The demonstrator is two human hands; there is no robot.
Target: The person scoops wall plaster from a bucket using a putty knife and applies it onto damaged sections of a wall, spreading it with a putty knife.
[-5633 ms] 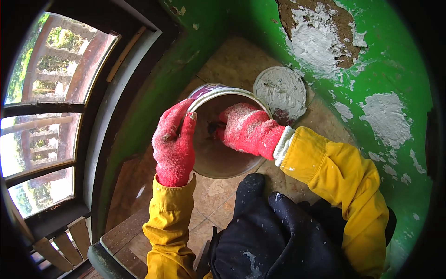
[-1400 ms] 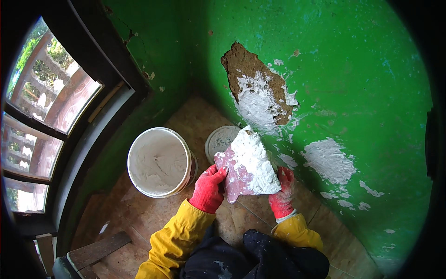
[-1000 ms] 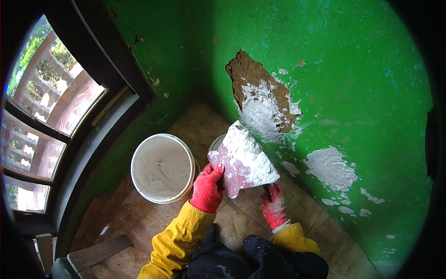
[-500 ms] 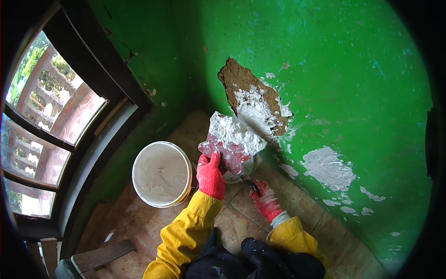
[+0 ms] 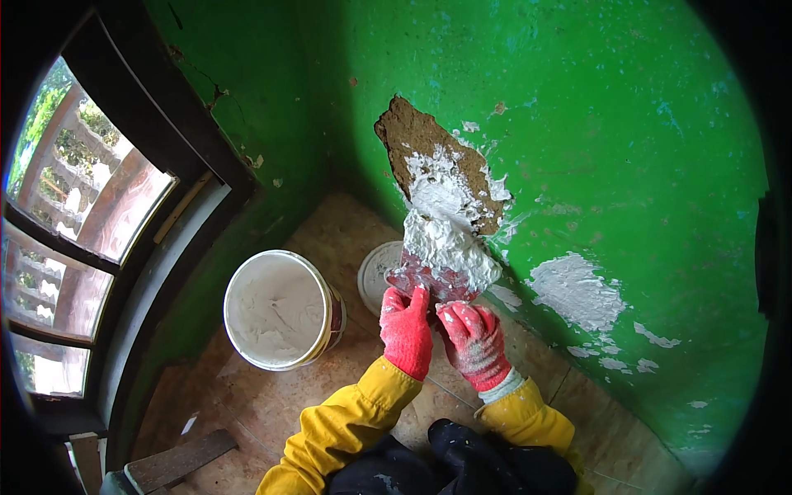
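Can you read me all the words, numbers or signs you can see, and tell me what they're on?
There are no words, numbers or signs that can be read here.
White bucket: a dark red patch shows on its outer side, too small and turned away to tell if it has writing.
Reddish board and red gloves: no writing shows.
Green wall: no writing shows, just white patches and marks.

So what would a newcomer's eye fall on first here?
Probably the ragged brown hole, partly covered in white paste, in the bright green wall at upper centre. Just below it in the view, a heap of white paste sits on a reddish board in the red-gloved left hand, with the right hand by its lower edge. To their left, an open white bucket stands on the tiled floor.
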